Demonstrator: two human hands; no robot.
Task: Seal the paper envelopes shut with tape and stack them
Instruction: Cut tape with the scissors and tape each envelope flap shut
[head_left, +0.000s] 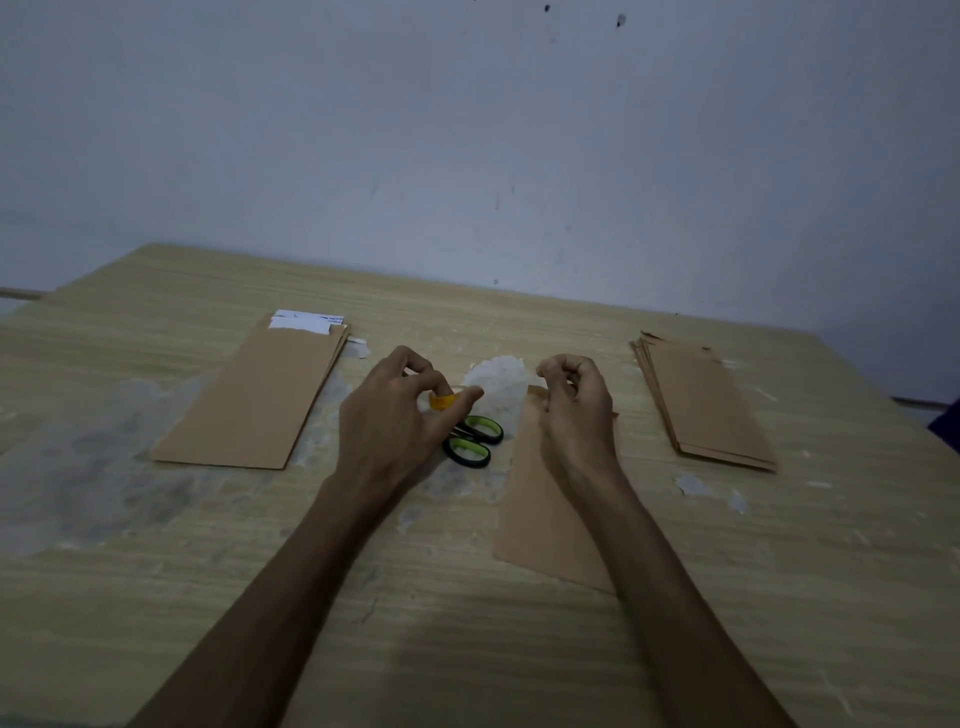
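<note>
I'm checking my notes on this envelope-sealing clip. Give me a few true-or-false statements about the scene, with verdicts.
1. The left hand holds a yellow roll of tape. True.
2. The scissors lie on the stack of envelopes at the right. False: they lie on the table, between the hands.
3. White paper sticks out of the top envelope at the left. True.
4. The right hand lies flat and open on the table. False: its fingers are curled, above the near envelope.
5. The scissors' handles are red. False: black and green.
</note>
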